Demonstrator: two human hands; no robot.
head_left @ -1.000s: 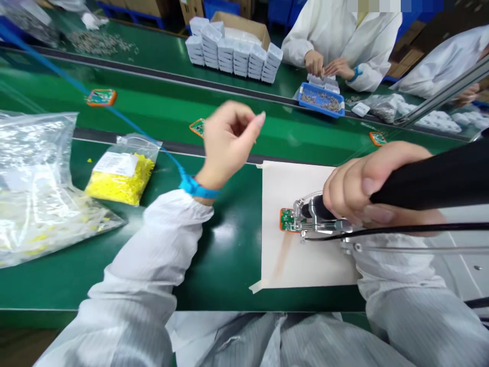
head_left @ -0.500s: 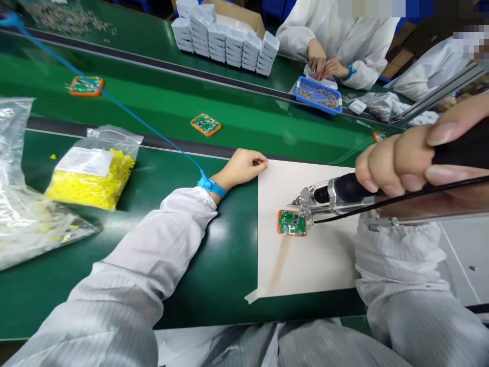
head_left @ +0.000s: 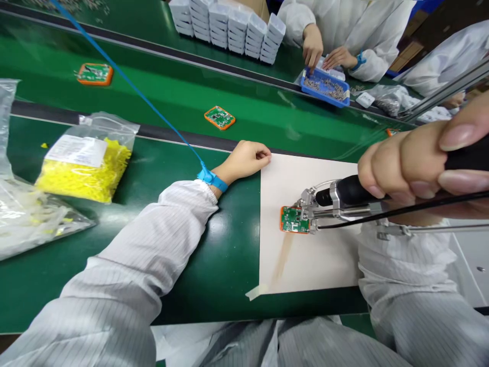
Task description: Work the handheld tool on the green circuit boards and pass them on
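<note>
One orange-rimmed circuit board (head_left: 291, 220) lies right of centre on matte paper (head_left: 321, 265); right hand (head_left: 405, 160) grips the black-and-metal tool (head_left: 349, 189), left hand (head_left: 246, 159) curls loosely, contents unclear; glossy green bench (head_left: 217, 265), blue tray (head_left: 324, 98) upper right.

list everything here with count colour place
bench: one, green, near side
belt: one, green, beyond bench
belt boards: three, green-orange, along belt, rightmost mostly hidden
sheet: one, white, taped to bench
sheet board: one, green-orange, on sheet
tool: one, black-silver, over sheet
small bag: one, clear with yellow pieces, left
large bag: one, clear, far left
tray stacks: several, white, far bench
tray: one, blue, far bench
straps: two, blue, on wrists
co-workers: two, white coats, far side
left grip: one, bare, at sheet's corner
right grip: one, bare, around tool
</note>
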